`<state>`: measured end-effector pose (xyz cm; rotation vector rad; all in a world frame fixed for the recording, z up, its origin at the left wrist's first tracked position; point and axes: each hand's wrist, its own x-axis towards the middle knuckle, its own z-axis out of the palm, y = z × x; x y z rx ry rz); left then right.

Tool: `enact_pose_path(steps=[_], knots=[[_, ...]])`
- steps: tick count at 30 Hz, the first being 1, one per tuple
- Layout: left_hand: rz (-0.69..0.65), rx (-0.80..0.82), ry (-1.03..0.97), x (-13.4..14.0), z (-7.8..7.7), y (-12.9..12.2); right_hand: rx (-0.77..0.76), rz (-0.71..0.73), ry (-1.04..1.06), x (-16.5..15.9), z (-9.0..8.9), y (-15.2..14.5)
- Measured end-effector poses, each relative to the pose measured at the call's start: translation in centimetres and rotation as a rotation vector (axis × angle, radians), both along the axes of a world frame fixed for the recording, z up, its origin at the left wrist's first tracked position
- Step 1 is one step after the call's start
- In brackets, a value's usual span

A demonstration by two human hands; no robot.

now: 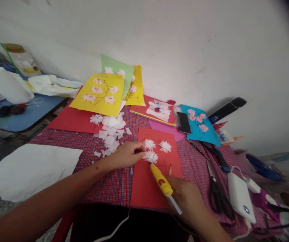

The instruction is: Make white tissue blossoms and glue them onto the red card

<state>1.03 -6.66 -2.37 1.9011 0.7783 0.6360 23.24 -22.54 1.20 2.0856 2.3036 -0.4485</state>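
Observation:
My right hand (pixel 186 198) is closed round a yellow hot glue gun (pixel 160 179), with a clear glue stick jutting from its back end. A pencil (pixel 170 170) pokes up beside the same hand. The gun's nozzle touches or nearly touches the lowest white tissue-paper flower (pixel 150 156) on a red sheet of card (pixel 144 188). From the left, the fingers of my left hand (pixel 129 154) pinch that flower's edge. Two more paper flowers, one upper left (pixel 149 144) and one right (pixel 165 146), lie on the card among thin drawn stems.
Tissue scraps (pixel 111 134) litter the checked cloth (pixel 114 188). Yellow flower card (pixel 104 97), blue flower card (pixel 197 122) and a phone (pixel 184 122) lie farther back. Black scissors (pixel 218 195) and a white power bank (pixel 240 196) are at right. White paper (pixel 31 168) is at left.

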Motion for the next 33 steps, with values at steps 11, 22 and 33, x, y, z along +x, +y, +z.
enact_pose_path(steps=[11, 22, 33], knots=[[0.007, -0.002, 0.019, 0.0, -0.2, 0.1, -0.177, -0.077, 0.115, 0.4, 3.6, 3.7], [0.023, 0.001, 0.029, 0.0, 0.3, 0.1, -0.575, -0.163, 0.333, 2.0, 6.4, 8.7], [0.036, 0.008, 0.039, 0.0, -0.2, 0.2, -0.165, -0.627, 1.311, 9.8, 1.2, 4.0]])
